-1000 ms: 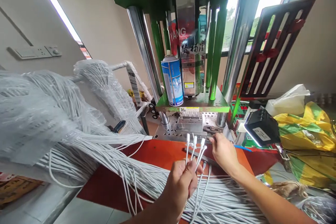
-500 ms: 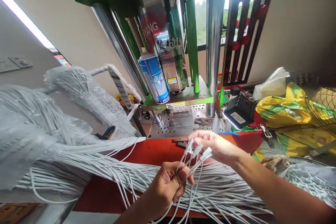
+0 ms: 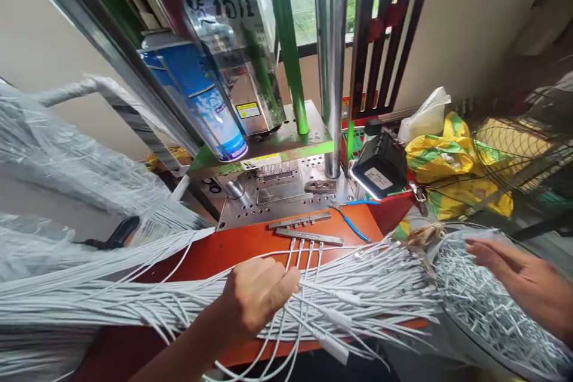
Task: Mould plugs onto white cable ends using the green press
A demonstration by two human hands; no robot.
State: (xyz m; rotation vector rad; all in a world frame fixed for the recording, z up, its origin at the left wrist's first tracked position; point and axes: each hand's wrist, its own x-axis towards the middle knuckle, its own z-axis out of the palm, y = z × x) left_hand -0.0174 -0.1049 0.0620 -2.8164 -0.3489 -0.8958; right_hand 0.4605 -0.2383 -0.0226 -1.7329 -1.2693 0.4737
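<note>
My left hand is closed around several white cables over the orange-red bench top. Their thin ends run up towards two slotted metal bars lying on the bench, without clearly touching them. My right hand hangs open at the far right, fingers spread, just above a dense heap of white cable ends. It holds nothing. Behind the bars lies the perforated steel bed of a green moulding press.
A pair of blue-handled pliers lies by the press bed. A spray can stands on the press's green plate. A black device and a yellow-green bag sit to the right. Plastic-wrapped cable bundles fill the left.
My right hand has let go of the cable plugs and moved right over the heap. My left hand has dropped towards the bench with the cables. The bars now lie in plain view.
</note>
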